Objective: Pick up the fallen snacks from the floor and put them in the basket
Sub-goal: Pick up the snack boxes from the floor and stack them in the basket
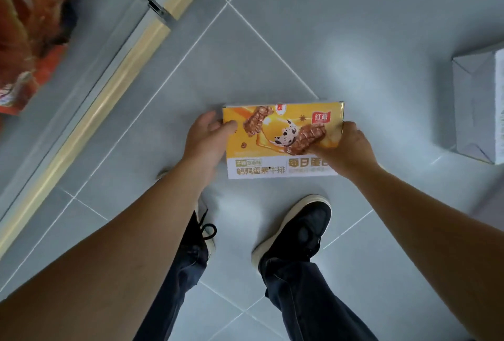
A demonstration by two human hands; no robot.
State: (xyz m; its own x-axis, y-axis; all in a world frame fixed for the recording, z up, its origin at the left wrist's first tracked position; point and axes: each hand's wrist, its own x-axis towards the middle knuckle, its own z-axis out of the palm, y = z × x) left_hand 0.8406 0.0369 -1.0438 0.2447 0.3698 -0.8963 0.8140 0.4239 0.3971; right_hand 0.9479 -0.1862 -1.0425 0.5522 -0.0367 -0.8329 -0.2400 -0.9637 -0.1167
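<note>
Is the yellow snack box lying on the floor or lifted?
Cannot tell. The left hand and right hand grip the yellow snack box by its sides, printed face up.

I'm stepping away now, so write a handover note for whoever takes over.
Left hand: grips the left edge of the yellow snack box.
Right hand: grips its right edge.
The box is over the tiled floor, ahead of the shoes; whether it has lifted off cannot be told.
A grey box lies on the floor to the right.
No basket in view.
Left: put the box in the basket, then fetch the rest.

Grey tiled floor [341, 27], black shoes [297, 231], wooden shelf edge [90, 114].
</note>
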